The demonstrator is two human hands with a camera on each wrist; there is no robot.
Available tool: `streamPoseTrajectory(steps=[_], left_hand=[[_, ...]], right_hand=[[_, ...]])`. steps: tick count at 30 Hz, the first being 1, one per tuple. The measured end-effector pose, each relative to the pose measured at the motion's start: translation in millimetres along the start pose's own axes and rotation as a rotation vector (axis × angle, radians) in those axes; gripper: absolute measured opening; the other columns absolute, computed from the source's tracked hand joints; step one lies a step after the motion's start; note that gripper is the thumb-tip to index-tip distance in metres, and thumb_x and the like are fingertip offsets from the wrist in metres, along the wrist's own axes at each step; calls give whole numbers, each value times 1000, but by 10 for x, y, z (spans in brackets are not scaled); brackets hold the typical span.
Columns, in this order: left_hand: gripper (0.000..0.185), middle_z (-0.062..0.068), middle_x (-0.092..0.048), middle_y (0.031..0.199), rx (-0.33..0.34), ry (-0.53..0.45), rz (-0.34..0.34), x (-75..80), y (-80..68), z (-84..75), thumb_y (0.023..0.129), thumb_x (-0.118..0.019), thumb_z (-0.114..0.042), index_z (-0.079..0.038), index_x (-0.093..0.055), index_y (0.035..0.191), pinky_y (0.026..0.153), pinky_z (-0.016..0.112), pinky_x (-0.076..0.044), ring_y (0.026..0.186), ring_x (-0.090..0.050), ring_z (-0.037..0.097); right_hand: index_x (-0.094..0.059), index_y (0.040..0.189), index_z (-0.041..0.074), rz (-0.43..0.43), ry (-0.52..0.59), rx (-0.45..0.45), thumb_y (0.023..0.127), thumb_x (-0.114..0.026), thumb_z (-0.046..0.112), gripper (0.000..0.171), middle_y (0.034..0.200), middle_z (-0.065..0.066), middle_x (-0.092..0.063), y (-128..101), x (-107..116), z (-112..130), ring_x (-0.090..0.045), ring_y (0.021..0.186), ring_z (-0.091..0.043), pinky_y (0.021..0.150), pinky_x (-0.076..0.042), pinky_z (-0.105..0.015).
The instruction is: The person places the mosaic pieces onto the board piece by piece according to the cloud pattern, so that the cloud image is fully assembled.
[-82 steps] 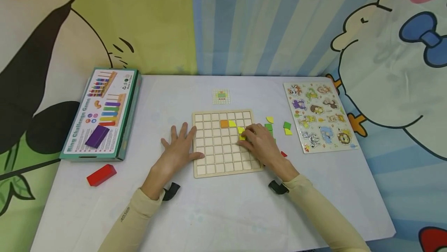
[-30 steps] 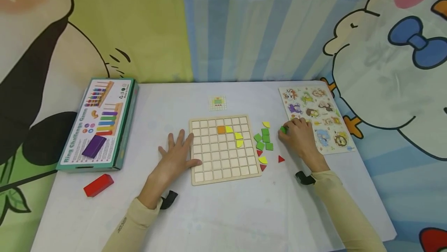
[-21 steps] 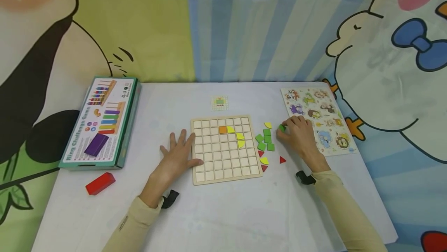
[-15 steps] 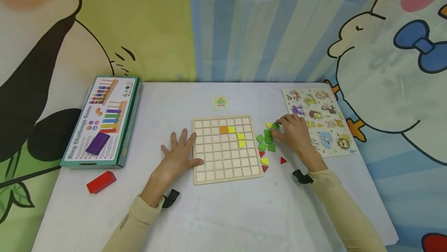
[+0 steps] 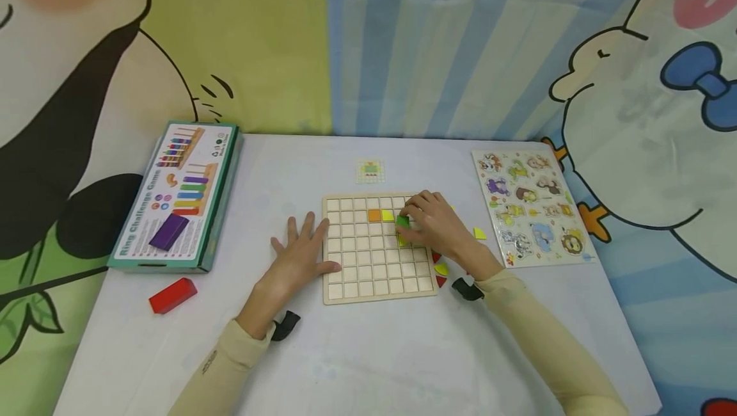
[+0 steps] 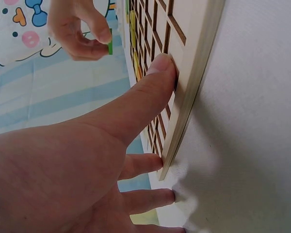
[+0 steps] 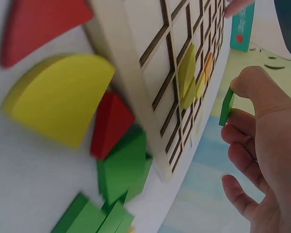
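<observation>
Now pinching a flat green tile (image 7: 226,108) in the right hand (image 5: 434,224), just above the far right of a square, pale wooden grid board (image 5: 365,272), and resting the left hand (image 5: 295,260), spread wide, across the board's left edge.

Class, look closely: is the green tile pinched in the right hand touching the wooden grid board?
Apart. The left wrist view shows it: a clear gap lies between the green tile and the wooden grid board.

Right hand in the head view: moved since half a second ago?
Yes, the right hand went left, away from the animal board, to over the grid board.
</observation>
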State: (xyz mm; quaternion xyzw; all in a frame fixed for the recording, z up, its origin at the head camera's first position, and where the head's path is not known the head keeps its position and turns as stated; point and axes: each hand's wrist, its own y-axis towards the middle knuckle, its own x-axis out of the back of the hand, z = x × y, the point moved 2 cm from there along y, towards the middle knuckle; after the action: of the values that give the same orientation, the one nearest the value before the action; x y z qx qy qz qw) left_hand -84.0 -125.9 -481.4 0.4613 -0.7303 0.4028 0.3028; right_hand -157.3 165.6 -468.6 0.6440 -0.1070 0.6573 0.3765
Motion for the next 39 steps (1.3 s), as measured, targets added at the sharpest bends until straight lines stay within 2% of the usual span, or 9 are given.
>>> streamPoseTrajectory(steps=[9,22,31,39], left_hand=[[103,29,-5,167,12,-2,9,7,4,-12,85,-78,-45,-6,-22,162,100,89,-9,149,5,61],[102,29,-6,167,11,19,11,4,6,-22,86,-78,-46,-6,-22,161,100,89,-10,149,3,62],[103,29,-7,167,8,12,12,-2,10,-24,85,-79,-45,-6,-22,161,100,90,-11,148,3,62],[103,29,-5,167,18,2,19,9,11,-17,85,-79,-45,-6,-21,162,101,89,-9,149,5,62]], right_hand=[[-74,98,8,50,31,41,86,-82,28,24,100,-5,-70,88,-187,82,-59,97,-24,84,-48,-41],[-76,107,9,113,50,-4,92,-76,32,28,109,-6,-70,50,-237,95,-59,104,-25,91,-48,-41],[-77,105,9,118,60,-22,92,-76,29,24,106,-6,-70,6,-268,112,-60,102,-24,93,-50,-41],[-77,103,9,70,76,-42,89,-79,25,22,104,-6,-71,-19,-152,58,-59,98,-24,83,-48,-39]])
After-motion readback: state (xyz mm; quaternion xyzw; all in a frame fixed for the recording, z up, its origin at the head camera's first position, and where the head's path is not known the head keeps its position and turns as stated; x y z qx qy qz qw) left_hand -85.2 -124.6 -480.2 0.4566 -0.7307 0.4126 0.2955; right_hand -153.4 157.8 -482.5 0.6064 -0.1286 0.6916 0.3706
